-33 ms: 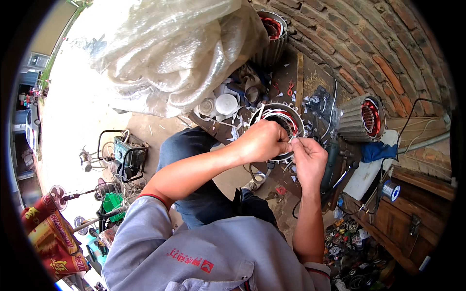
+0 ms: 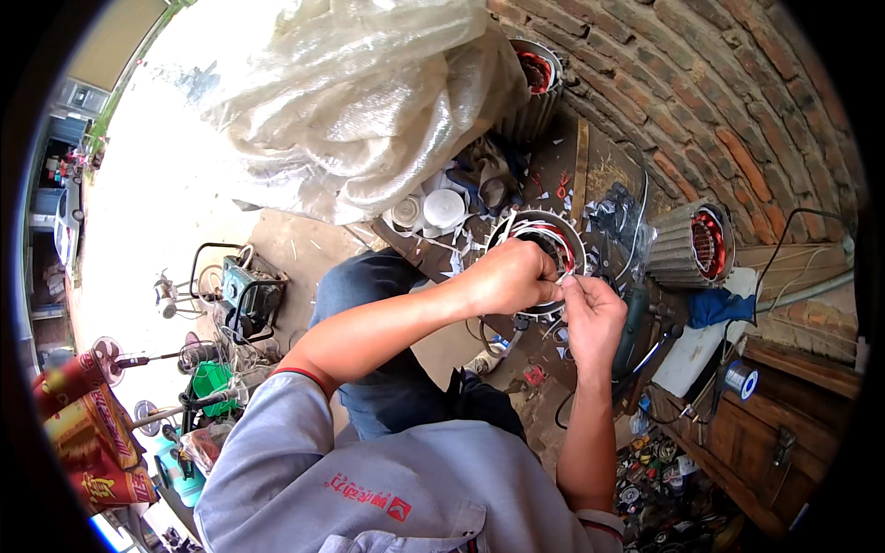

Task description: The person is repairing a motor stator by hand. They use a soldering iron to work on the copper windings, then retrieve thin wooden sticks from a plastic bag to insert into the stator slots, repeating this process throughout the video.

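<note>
An electric motor stator [image 2: 577, 238] stands on the ground in front of me, its open end facing up, with red windings and white sleeved leads [image 2: 533, 221] around the inside. My left hand [image 2: 516, 276] is bent over its near rim, fingers curled and pinched. Close against its fingertips, my right hand [image 2: 595, 313] pinches with thumb and forefinger. A small whitish bit, perhaps a lead end, shows where the fingertips meet; the fingers hide most of it. Below the hands, a dark cable fitting [image 2: 522, 323] sticks out from the stator's near side.
Two more finned stators stand near the brick wall, one at the right [image 2: 682, 247] and one behind the plastic sheet [image 2: 369, 111]. A green power tool [image 2: 632, 332] lies right of my right hand. White scraps, red-handled scissors [image 2: 563, 187] and a wooden strip [image 2: 580, 170] lie beyond. A wire spool [image 2: 740, 380] hangs right.
The whole scene has shifted slightly down and right in the view. Both hands stay pinched together at the stator's near rim, with only slight finger movement.
</note>
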The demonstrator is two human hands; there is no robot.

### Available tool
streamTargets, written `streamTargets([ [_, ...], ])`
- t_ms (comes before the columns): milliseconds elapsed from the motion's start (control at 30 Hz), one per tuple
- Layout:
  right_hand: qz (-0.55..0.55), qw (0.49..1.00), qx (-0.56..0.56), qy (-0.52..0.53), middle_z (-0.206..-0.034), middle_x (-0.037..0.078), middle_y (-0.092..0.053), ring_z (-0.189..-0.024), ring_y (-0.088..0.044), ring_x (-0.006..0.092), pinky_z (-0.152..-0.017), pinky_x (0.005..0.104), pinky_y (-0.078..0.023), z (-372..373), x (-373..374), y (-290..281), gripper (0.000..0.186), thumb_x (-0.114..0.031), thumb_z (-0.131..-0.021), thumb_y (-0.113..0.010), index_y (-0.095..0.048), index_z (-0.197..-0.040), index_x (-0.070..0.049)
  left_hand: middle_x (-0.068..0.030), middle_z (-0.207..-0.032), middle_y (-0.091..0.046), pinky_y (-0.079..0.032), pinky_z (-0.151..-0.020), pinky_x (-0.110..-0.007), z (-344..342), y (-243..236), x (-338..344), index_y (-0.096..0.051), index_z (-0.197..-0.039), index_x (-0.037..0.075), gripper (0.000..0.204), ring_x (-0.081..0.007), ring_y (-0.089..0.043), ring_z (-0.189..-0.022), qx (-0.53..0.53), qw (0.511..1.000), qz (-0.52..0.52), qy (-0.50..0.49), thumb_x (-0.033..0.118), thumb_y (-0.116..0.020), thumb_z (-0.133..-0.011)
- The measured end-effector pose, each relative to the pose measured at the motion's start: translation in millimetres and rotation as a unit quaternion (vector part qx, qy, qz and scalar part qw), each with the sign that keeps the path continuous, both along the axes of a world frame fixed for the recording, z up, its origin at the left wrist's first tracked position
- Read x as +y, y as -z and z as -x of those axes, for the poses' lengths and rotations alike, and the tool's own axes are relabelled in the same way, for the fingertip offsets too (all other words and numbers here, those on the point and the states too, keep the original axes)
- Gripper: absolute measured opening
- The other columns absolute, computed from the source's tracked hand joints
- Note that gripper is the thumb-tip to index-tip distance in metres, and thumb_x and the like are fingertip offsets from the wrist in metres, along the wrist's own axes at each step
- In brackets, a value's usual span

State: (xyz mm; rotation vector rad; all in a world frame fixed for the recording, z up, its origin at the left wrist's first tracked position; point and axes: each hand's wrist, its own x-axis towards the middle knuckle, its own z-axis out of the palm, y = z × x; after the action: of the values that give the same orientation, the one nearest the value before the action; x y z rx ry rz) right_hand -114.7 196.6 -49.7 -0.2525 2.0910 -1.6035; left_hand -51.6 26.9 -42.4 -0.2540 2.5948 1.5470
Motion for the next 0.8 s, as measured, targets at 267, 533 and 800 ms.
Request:
streamTargets([
  [267,0.026,0.996,0.065,-0.046,-0.076,0.000,-0.065,-0.061,-0.055,0.0042,-0.055,0.0201,-0.043,-17.3,38.0,-7.4,0.023,-0.012,-0.098,-0.069,-0.069,-0.109,0.007,-0.0160,-0.122,-0.060,-0.053,-0.093,-0.040,-79.3,-29.4,30.5,-0.066,-0.122,0.001,0.043,-0.0332,-0.062,-0.111,0.198,0.965,0.088,-0.145,0.017,-0.080,-0.084],
  [533,0.076,0.997,0.028,0.005,-0.077,0.000,-0.064,-0.061,-0.053,0.0035,-0.053,0.0194,-0.039,-31.1,85.2,-11.4,0.022,-0.012,-0.100,-0.066,-0.068,-0.112,0.006,-0.0137,-0.146,-0.048,-0.051,-0.102,-0.042,-178.8,-132.0,-69.0,-0.054,-0.143,0.009,0.064,-0.0287,-0.052,-0.132,0.201,0.890,0.247,-0.327,0.025,-0.081,-0.087],
  [800,0.049,0.983,0.175,0.036,-0.083,0.001,-0.066,-0.071,-0.056,0.0052,-0.065,0.0212,-0.046,-35.0,11.7,-77.1,0.023,-0.010,-0.099,-0.066,-0.067,-0.115,0.007,-0.0181,-0.134,-0.062,-0.022,-0.122,-0.060,-121.2,-182.8,-226.9,-0.044,-0.152,0.015,0.082,-0.0316,-0.056,-0.131,-0.127,0.883,0.441,-0.099,0.055,-0.073,-0.086],
])
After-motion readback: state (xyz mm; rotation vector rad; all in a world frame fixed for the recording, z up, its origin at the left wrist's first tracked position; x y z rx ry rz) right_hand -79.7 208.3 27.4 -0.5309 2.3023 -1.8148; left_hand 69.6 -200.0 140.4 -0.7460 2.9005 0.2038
